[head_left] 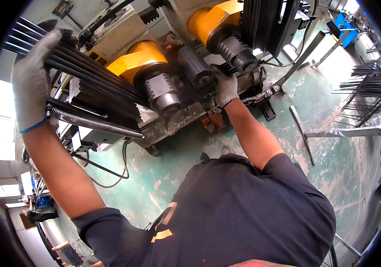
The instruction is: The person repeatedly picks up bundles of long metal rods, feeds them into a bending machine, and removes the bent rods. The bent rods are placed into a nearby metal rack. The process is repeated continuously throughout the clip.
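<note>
My left hand (34,80), in a grey-white knit glove with a blue cuff, is raised at the upper left. It wraps round a bundle of long dark metal rods (95,80), which slants down to the right toward the machine. The rods' far ends pass behind a toothed steel cylinder (161,91) under a yellow machine head (139,60). At the machine's middle, my gloved right hand (226,86) is closed beside a dark hexagonal block (195,66). Its fingertips are partly hidden among dark parts, so what they grip cannot be made out.
Right of the block is a second yellow head (212,24) with a ridged cylinder (237,53). A spring-wrapped bar (92,122) lies below the rods. At far right, a metal rack (346,132) carries many thin dark rods (364,89). Another person (41,216) appears at lower left.
</note>
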Action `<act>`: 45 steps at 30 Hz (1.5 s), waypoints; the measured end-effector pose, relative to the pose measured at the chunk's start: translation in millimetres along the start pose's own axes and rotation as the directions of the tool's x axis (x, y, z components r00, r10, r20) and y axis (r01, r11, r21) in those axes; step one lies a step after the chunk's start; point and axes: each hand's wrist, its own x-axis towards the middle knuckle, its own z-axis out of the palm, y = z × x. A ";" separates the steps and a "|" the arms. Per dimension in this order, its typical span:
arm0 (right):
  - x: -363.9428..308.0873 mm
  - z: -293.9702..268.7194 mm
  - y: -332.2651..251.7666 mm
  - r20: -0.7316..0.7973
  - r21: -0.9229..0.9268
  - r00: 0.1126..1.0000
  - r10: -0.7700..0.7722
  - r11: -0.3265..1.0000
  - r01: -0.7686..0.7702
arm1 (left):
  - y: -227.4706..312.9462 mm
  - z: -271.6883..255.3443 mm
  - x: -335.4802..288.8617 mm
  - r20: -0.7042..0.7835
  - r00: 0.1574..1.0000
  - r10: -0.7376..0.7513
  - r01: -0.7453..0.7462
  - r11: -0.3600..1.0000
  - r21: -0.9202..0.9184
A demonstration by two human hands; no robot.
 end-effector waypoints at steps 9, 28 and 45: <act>12.0 -12.2 7.4 0.019 -0.137 0.994 -0.110 0.984 0.111 | -12.1 3.7 9.8 0.082 0.996 -0.037 0.045 0.994 -0.098; 19.0 -16.9 18.6 -0.038 -0.228 0.991 -0.129 0.967 0.117 | 5.4 -3.4 7.5 0.153 0.988 -0.006 -0.038 0.959 0.281; -137.9 -363.7 -220.5 -0.341 -0.303 0.940 -0.028 0.950 -0.082 | 62.1 66.3 -311.5 -0.308 0.838 -0.450 0.146 0.730 -0.668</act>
